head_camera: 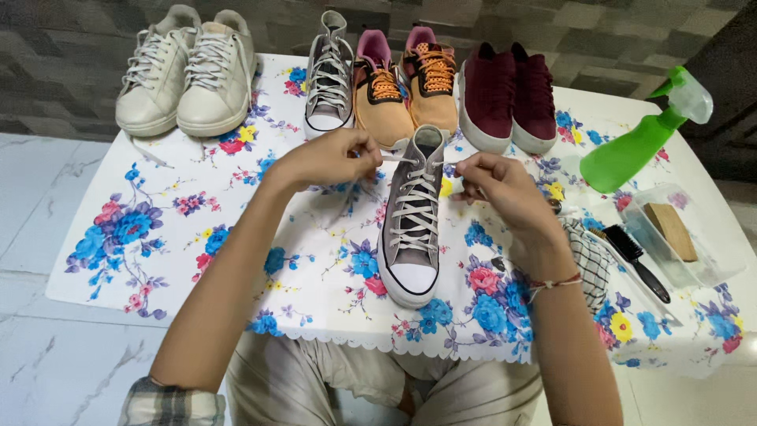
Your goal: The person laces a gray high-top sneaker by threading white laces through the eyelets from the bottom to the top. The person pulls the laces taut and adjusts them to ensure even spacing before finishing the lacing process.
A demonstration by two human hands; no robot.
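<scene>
Now reaching forward with both forearms, elbows low near the lap, wrists bent inward toward each other. Pinching a white lace end in the left hand (335, 158), fingers curled tight, knuckles up. Pinching the other lace end in the right hand (497, 185), thumb and forefinger closed on it, a thread bracelet (552, 282) circling that wrist. Pulling both ends of the laces (414, 207) outward from the top eyelets.

Sitting right between the two grips: a grey high-top (412, 225), collar level with the fingertips, white toe cap pointing back toward the body, sole flat on the floral cloth (158, 229). Touching the shoe only through the laces; neither palm resting on the upper, as far as can be told.

Standing beyond the grips, in a row along the far edge: cream sneakers (185, 75) far off to the left, the matching grey high-top (329, 79) just past the left hand, tan shoes (406, 87) with orange laces straight ahead, maroon shoes (509, 99) past the right hand.

Lying out to the right of the right grip: a green spray bottle (635, 146), a clear tray (686, 252) holding a brown block (670, 230), a black brush (643, 260), and a checked rag (587, 256) just beside the right wrist.
</scene>
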